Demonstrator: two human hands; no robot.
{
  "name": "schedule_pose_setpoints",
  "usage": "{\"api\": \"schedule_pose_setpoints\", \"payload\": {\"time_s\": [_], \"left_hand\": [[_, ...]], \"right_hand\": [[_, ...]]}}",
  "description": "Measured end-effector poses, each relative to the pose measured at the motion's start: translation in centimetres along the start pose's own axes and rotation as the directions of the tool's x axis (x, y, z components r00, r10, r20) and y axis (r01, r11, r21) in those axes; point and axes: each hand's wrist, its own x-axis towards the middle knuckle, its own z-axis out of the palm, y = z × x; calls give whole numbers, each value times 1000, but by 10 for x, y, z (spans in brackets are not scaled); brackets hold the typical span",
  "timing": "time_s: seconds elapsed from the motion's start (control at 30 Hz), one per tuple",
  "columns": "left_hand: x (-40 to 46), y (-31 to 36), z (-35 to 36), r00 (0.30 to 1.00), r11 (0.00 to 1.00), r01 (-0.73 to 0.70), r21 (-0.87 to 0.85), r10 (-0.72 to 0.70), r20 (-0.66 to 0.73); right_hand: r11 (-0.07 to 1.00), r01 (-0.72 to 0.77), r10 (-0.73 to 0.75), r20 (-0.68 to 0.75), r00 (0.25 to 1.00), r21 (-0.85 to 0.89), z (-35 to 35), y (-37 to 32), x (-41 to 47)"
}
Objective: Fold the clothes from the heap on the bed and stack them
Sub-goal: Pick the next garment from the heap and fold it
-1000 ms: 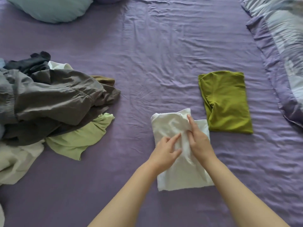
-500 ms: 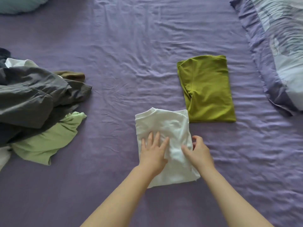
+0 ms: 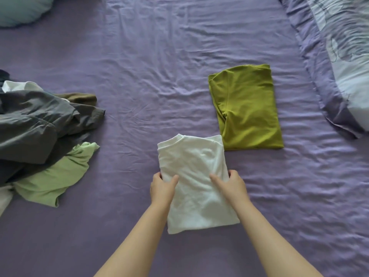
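A folded white shirt (image 3: 194, 166) lies in front of me on the purple sheet (image 3: 149, 76). My left hand (image 3: 162, 188) grips its left edge, thumb on top and fingers under the cloth. At the right edge my right hand (image 3: 231, 184) holds the shirt the same way. A folded olive-green shirt (image 3: 247, 108) lies flat just beyond, its near left corner touching the white one. The unfolded heap (image 3: 40, 124) sits at the left, with a grey garment on top and a light green one (image 3: 54, 176) spilling out below.
A patterned pillow or duvet (image 3: 343, 56) lies along the right side. A pale blue pillow (image 3: 22, 11) is at the top left corner. Bare sheet stretches between the heap and the folded shirts.
Both hands moved from pressing on top of the white shirt to its two side edges and took hold of it. The view shifted slightly.
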Motion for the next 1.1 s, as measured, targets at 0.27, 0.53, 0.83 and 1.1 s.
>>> {"api": "schedule_pose_setpoints", "payload": {"time_s": [0.27,0.53,0.83,1.1], "left_hand": [[-12,24,-18,975,920,-114,-375,177,137],[-23,119,-3,934,843,-172,-510,305,188],[2,210,84,855,881,-238,-408,390,343],[40,222,141,880,958,-267,-109,288,378]], "right_hand": [[873,117,-206,140,968,473,-14,-28,-11],[804,299,-382,61,922,514,-101,-87,15],[793,332,-346,-71,935,511,-193,-111,84],[971,231,-228,-59,972,52,-202,-88,144]]}}
